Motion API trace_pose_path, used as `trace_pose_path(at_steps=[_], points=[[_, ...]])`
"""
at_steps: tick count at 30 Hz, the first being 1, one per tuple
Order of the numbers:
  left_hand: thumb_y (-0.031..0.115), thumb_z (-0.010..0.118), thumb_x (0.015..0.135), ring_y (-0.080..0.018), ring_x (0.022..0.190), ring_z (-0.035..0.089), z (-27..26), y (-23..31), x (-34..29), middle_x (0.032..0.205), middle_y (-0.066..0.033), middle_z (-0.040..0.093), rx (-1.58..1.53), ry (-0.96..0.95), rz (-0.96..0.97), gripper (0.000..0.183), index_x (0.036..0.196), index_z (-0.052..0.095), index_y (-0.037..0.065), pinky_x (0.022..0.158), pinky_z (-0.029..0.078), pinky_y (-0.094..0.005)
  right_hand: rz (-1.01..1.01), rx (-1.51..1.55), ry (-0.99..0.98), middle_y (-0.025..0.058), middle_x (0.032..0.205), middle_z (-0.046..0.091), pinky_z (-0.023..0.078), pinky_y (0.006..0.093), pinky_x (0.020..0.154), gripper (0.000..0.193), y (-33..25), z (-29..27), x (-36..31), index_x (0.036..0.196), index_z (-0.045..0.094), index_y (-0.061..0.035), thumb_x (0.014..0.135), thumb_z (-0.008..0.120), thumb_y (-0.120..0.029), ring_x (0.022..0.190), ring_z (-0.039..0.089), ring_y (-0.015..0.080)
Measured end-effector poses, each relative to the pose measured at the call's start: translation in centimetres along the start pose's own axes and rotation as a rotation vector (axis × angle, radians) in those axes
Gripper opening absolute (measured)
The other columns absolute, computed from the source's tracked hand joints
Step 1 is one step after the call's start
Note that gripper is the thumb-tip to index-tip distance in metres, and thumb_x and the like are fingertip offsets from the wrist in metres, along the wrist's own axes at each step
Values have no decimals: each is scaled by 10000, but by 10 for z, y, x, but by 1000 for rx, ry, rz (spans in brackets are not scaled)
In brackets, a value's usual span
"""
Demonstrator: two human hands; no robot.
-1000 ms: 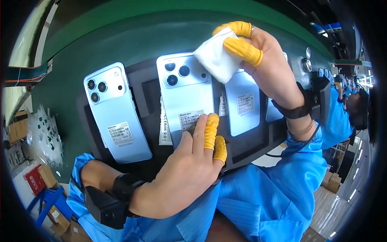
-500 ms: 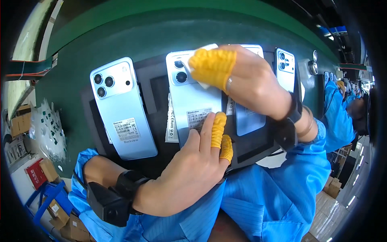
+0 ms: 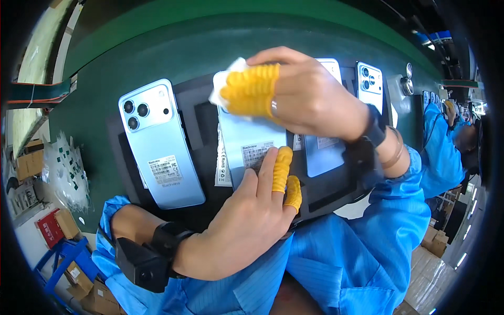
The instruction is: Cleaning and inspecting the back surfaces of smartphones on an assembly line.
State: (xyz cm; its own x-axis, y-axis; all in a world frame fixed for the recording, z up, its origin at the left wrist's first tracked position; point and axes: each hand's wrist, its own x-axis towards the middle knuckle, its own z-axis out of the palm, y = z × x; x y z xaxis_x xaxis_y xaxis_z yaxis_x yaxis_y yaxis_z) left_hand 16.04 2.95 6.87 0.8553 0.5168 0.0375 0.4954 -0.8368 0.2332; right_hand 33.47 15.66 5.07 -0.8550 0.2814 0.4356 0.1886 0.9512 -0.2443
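Note:
A pale blue smartphone (image 3: 251,131) lies back up in the middle, with a printed label on its lower half. My left hand (image 3: 239,231) rests on its lower part, fingers stretched out, yellow finger cots on two of them. Over the phone's top end, my right hand (image 3: 302,94) pinches a white wipe (image 3: 239,65) under fingers in yellow cots. The hand and wipe cover the camera area. Another light blue smartphone (image 3: 160,139) lies to the left. Two more, a nearer smartphone (image 3: 324,152) partly behind my right arm and a farther smartphone (image 3: 369,86), lie to the right.
The phones lie on a black tray (image 3: 202,118) with cut-outs on a green table (image 3: 173,55). Clear plastic film with green bits (image 3: 65,170) hangs at the left edge. Cardboard boxes (image 3: 65,223) stand lower left. A person in blue (image 3: 441,142) works at the right.
My right hand has moved left with the wipe across the phone's top end, now hiding its camera lenses. My left hand stays nearly in place.

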Motion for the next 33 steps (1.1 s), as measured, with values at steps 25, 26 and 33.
trace_pose_path(at_steps=[25, 26, 33], points=[[128, 606, 730, -396, 1146, 539, -1, 2, 3, 1119, -296, 587, -16, -15, -10, 301, 1012, 648, 31, 882, 499, -343, 264, -116, 320, 118, 920, 694, 514, 348, 819, 183, 0, -17, -22, 916, 697, -32, 734, 699, -23, 827, 660, 265], [125, 609, 731, -394, 1144, 541, -3, 3, 1, 1121, -297, 586, -22, -15, -31, 298, 1011, 649, 32, 885, 500, -345, 294, -92, 260, 122, 871, 684, 515, 357, 819, 167, -6, -7, -20, 895, 691, -23, 728, 698, -32, 790, 654, 273], [117, 617, 750, -389, 1134, 550, -3, 4, 3, 1114, -295, 586, 8, -34, -12, 265, 1002, 655, 46, 869, 511, -349, 292, 81, -14, 118, 734, 639, 506, 392, 842, 212, -56, -13, -45, 885, 665, 9, 678, 678, -35, 675, 628, 280]])
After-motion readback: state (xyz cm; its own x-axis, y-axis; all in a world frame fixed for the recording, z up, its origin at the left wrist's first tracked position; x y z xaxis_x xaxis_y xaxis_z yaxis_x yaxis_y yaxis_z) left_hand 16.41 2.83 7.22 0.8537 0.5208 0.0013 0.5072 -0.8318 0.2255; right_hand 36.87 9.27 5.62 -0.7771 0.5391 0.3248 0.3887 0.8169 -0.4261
